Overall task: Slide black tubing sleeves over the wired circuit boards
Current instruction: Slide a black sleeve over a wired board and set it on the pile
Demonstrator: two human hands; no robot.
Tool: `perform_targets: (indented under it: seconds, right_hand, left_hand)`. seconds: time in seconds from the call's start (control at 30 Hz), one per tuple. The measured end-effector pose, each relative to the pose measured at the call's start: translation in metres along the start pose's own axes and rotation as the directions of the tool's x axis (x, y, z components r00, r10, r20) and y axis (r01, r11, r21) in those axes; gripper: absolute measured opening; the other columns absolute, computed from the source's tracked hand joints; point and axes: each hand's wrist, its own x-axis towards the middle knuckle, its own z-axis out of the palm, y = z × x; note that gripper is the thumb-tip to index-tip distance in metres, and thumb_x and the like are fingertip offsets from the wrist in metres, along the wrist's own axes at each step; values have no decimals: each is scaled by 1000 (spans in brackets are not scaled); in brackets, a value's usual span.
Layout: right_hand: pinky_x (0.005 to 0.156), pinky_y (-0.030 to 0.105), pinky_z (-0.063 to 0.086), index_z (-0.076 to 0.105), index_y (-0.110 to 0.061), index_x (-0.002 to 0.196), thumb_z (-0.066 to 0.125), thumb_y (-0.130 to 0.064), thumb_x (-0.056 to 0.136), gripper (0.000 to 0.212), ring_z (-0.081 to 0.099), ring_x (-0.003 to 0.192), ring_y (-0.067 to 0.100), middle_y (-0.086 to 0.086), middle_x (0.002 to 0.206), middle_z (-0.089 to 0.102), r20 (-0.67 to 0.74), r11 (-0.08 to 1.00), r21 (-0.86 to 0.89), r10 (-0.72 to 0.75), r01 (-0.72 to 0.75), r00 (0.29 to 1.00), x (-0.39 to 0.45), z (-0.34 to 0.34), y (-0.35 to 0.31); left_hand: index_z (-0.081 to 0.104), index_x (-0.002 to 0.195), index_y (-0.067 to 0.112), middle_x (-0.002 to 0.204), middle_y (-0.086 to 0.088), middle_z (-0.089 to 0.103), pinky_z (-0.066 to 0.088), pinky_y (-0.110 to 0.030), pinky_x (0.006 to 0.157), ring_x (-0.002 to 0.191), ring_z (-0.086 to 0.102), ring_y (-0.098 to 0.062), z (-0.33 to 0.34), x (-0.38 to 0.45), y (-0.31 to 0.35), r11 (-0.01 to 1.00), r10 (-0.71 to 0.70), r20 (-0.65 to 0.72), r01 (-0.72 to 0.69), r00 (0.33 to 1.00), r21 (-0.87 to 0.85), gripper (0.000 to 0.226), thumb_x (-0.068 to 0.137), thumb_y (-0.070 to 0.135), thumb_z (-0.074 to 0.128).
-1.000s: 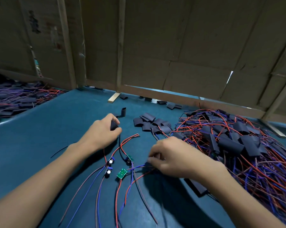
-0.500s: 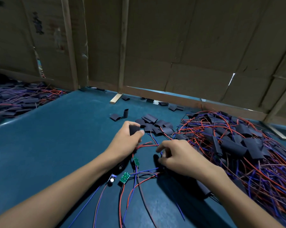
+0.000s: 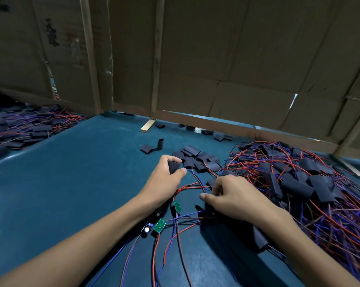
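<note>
Teal desk (image 3: 75,183), viewed from the head camera. At right, large tangled heap of red and blue wired boards already wearing black tubing (image 3: 299,183); judged finished. At far left, second heap of sleeved wires (image 3: 19,129). Beyond the hands, loose pile of flat black tubing sleeves (image 3: 195,157), still unused. Near centre, bare green circuit boards with red and blue leads (image 3: 160,225), unsleeved; much work judged left. Left hand (image 3: 164,181) pinching one black sleeve (image 3: 173,166) between thumb and fingers, just above the bare boards. Right hand (image 3: 235,195) curled over red and blue lead ends (image 3: 193,186); actual grip not discernible.
</note>
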Motion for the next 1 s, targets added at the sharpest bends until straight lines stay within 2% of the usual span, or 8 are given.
perform_targets:
  seconds: [0.13,0.3,0.43,0.53,0.67,0.8,0.9,1.0]
  right_hand:
    - [73,30,57,73,-20,87,68,-65,79,46,68,83,17,0,85,73,197,1000,-24,9,-4,980,-4,-11,-3]
    - [44,21,49,74,-18,83,73,-39,79,21,59,46,14,1,62,70,261,996,62,39,-57,965,-5,-13,-6]
    - [44,27,51,74,-16,78,68,-36,74,21,54,39,7,6,68,73,154,986,145,55,-78,987,-1,-10,-4]
    - [55,30,55,75,-21,76,69,-35,75,15,59,50,5,3,69,72,45,934,351,49,-62,998,6,-14,2]
    - [50,26,48,79,-25,76,68,-24,78,11,58,57,15,9,67,70,20,736,670,108,-94,994,9,-23,9]
    - [55,31,46,76,-2,80,61,-5,88,18,57,66,21,8,71,63,0,460,885,143,-66,990,8,-37,12]
    - [66,40,52,69,3,87,56,-1,92,14,66,63,24,9,72,65,-50,247,969,169,7,984,4,-50,11]
    - [62,41,60,60,2,87,52,-1,92,10,67,62,26,11,74,53,-74,14,997,200,73,977,2,-61,11]
  left_hand:
    - [52,104,37,117,7,60,38,-31,84,110,55,-9,0,1,-1,1000,-6,-12,6,1000,15,15,95,36,63]
    - [51,104,39,119,5,60,38,-32,88,114,55,-13,0,1,-1,999,-2,15,2,1000,33,14,96,38,62]
    - [51,104,38,113,4,61,40,-32,90,109,56,-14,2,2,-1,999,15,30,-16,999,42,16,95,40,63]
    - [51,106,36,101,7,59,40,-31,82,96,56,-13,4,3,-3,996,46,51,-50,998,70,16,95,39,63]
    - [52,106,34,80,12,53,38,-28,70,77,52,-8,4,2,-4,994,75,68,-81,995,79,11,98,36,58]
    - [53,103,34,73,9,52,37,-28,65,65,48,-6,4,-1,-3,991,98,100,-107,990,80,2,101,35,53]
    - [53,102,34,71,8,53,39,-28,63,58,47,-2,3,-3,-1,987,105,124,-118,987,107,3,101,37,51]
    - [53,104,32,77,3,56,46,-35,73,67,52,-12,4,-5,0,978,126,174,-151,977,143,6,100,36,54]
